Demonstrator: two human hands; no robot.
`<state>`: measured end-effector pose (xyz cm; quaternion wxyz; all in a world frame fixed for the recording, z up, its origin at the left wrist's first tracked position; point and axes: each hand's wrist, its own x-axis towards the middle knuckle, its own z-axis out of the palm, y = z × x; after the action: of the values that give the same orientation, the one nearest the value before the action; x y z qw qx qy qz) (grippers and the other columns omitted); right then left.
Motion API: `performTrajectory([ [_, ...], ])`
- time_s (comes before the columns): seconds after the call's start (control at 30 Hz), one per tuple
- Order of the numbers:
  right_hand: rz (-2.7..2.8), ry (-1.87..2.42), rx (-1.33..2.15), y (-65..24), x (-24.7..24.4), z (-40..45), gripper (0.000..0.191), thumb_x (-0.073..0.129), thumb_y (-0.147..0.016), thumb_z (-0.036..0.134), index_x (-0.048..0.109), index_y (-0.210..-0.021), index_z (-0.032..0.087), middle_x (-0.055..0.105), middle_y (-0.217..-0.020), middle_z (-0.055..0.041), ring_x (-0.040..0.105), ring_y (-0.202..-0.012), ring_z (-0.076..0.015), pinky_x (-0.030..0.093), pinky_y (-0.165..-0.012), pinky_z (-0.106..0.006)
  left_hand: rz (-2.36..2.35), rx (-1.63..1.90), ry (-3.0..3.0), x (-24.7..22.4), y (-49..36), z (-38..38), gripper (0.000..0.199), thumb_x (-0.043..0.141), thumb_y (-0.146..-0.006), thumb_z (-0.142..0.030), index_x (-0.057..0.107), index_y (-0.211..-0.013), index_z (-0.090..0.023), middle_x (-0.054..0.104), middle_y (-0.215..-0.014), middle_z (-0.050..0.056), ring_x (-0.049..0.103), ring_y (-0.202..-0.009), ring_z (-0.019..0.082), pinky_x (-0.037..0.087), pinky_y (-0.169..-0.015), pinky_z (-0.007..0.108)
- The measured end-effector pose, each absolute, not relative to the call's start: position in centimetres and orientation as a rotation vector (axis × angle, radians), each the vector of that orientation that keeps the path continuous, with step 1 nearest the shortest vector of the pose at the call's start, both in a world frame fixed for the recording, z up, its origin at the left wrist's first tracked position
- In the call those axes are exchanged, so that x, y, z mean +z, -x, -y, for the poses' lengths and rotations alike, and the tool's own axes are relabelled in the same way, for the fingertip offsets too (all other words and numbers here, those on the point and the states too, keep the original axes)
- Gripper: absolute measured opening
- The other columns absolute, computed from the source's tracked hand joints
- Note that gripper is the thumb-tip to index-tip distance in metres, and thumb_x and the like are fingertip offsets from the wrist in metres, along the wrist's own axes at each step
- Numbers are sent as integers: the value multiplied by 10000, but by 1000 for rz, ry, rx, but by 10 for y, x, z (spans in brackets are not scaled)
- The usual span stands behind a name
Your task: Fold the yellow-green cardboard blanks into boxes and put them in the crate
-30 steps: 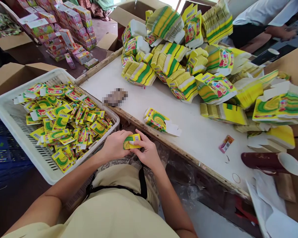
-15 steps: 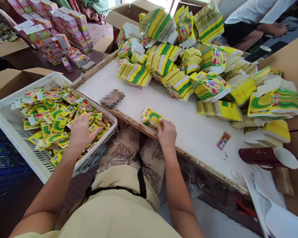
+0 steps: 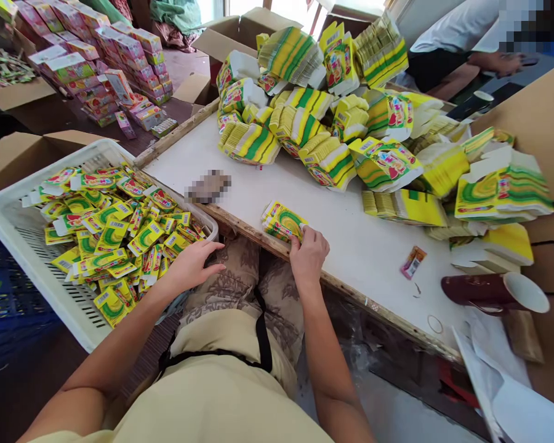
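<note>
My right hand (image 3: 310, 253) rests at the near edge of the white table, thumb and fingers closed on the right end of a small stack of flat yellow-green cartons (image 3: 282, 221). My left hand (image 3: 196, 264) hangs in the air just past the right rim of the white plastic basket (image 3: 92, 329), fingers stretched apart, nothing in it. Many small yellow cartons (image 3: 111, 235) with green swirls and red fruit prints lie heaped in that basket. Across the table's far side lie bundles of flattened yellow cartons (image 3: 325, 163).
A maroon cup (image 3: 475, 290) lies on its side at the right, near a small wrapped sachet (image 3: 413, 263) and a rubber band (image 3: 434, 324). Pink boxes (image 3: 133, 61) are stacked on the floor at far left. Another person's arm (image 3: 493, 64) shows at top right.
My left hand has moved right, from over the heaped cartons to beyond the basket's rim. My right hand stays on the stack at the table edge.
</note>
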<state>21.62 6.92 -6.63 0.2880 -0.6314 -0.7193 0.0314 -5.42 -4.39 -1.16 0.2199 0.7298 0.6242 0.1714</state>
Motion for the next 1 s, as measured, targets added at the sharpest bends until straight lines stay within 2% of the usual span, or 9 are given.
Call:
performTrajectory([
  [0.13, 1887, 1774, 88, -218, -63, -72, 223, 542, -906, 294, 592, -1078, 162, 638, -988, -139, 556, -973, -296, 378, -932, -472, -1688, 466, -1983, -14, 53, 43, 408, 598, -881, -401, 604, -1226, -182, 671, -1201, 110, 634, -1121, 274, 500, -977, 422],
  [0.27, 1688, 1669, 308, -222, -53, -75, 259, 615, -853, 326, 516, -1054, 195, 635, -918, -78, 594, -904, -258, 437, -859, -431, -1543, 516, -1901, -16, 39, 37, 407, 615, -871, -392, 610, -1224, -187, 680, -1191, 108, 637, -1109, 266, 494, -986, 450],
  [0.43, 1421, 1261, 853, -198, -30, -41, 365, 703, -793, 382, 449, -1021, 254, 600, -831, 17, 609, -771, -163, 518, -745, -315, -1207, 977, -1462, -21, -2, 22, 716, 765, -720, -498, 516, -1325, -206, 603, -1326, 149, 589, -1213, 287, 503, -979, 448],
  [0.5, 1398, 1092, 1125, -179, -23, -17, 347, 722, -785, 365, 464, -991, 258, 600, -828, 22, 608, -753, -149, 528, -712, -293, -1060, 1237, -1203, -17, -20, 15, 652, 712, -740, -584, 557, -1244, -199, 643, -1235, 143, 605, -1180, 288, 519, -947, 435],
  [0.6, 1281, 928, 1424, -154, -19, 16, 346, 717, -799, 340, 476, -1034, 262, 600, -827, 25, 602, -732, -139, 529, -685, -279, -992, 1536, -817, -5, -41, 6, 511, 520, -839, -660, 584, -1056, -202, 673, -961, 95, 664, -976, 247, 552, -829, 403],
  [0.7, 1267, 860, 1475, -143, -18, 33, 418, 746, -772, 306, 498, -1105, 261, 602, -890, 15, 600, -823, -147, 520, -754, -285, -1050, 1697, -633, 2, -48, 4, 443, 511, -838, -661, 515, -900, -222, 566, -758, 16, 621, -729, 169, 540, -695, 329],
  [0.77, 1332, 861, 1464, -144, -20, 33, 477, 791, -721, 284, 527, -1117, 254, 595, -905, 17, 584, -828, -143, 506, -763, -277, -1099, 1731, -653, 1, -47, 6, 447, 547, -824, -665, 482, -859, -224, 506, -719, -17, 568, -664, 131, 516, -668, 286],
  [0.93, 1301, 936, 1456, -160, -27, 15, 382, 773, -723, 319, 590, -1050, 243, 603, -793, 41, 576, -725, -137, 494, -694, -271, -1115, 1592, -931, -7, -37, 16, 610, 731, -670, -674, 556, -1030, -214, 622, -916, 23, 610, -808, 153, 516, -742, 279],
  [1.0, 1325, 977, 1389, -170, -29, 9, 260, 739, -761, 338, 634, -975, 235, 647, -808, 25, 595, -734, -149, 496, -695, -284, -1155, 1526, -1003, -7, -30, 18, 553, 788, -652, -595, 614, -999, -201, 665, -914, 30, 628, -828, 176, 525, -774, 304],
])
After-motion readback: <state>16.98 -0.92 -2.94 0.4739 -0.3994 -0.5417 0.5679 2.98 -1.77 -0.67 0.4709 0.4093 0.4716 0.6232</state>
